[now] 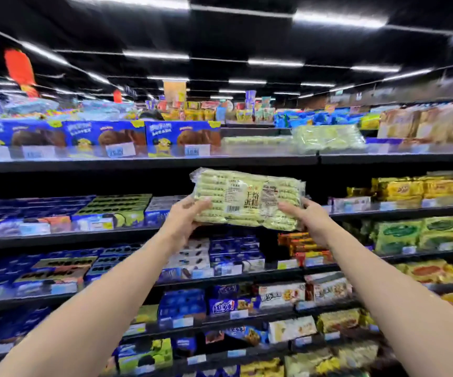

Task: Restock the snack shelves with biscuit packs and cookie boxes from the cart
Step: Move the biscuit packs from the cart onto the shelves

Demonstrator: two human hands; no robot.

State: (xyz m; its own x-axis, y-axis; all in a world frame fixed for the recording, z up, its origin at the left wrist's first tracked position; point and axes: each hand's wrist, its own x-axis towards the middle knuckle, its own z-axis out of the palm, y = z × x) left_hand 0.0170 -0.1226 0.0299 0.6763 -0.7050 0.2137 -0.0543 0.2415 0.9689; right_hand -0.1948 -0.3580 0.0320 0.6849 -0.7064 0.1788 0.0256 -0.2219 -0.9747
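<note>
1. The pack [247, 200] is up in the air in front of the shelving, held at both ends. Its long axis runs side to side, the right end a touch lower, and its label faces the person.
2. The left hand [186, 216] grasps the left end, thumb across the front and fingers behind. The right hand [311, 217] clasps the right end the same way. Neither hand is free.
3. The relation that matters: the matching pale green stack [328, 138] sits on the top shelf [149, 161], above the pack and off to its right. The right hand is the nearer one to it.
4. Between that stack and the blue boxes [105, 137] a low layer of the same green packs lies flat, straight above the held pack. I judge either spot would suit, and the pack would go in lengthwise along the shelf, as it is held now.
5. The shelf lip with its price tags stands between the pack and that spot, so the pack must rise over it first.
6. The shelves below carry blue, yellow and green snacks. Strip lights run overhead. The cart is out of sight.
</note>
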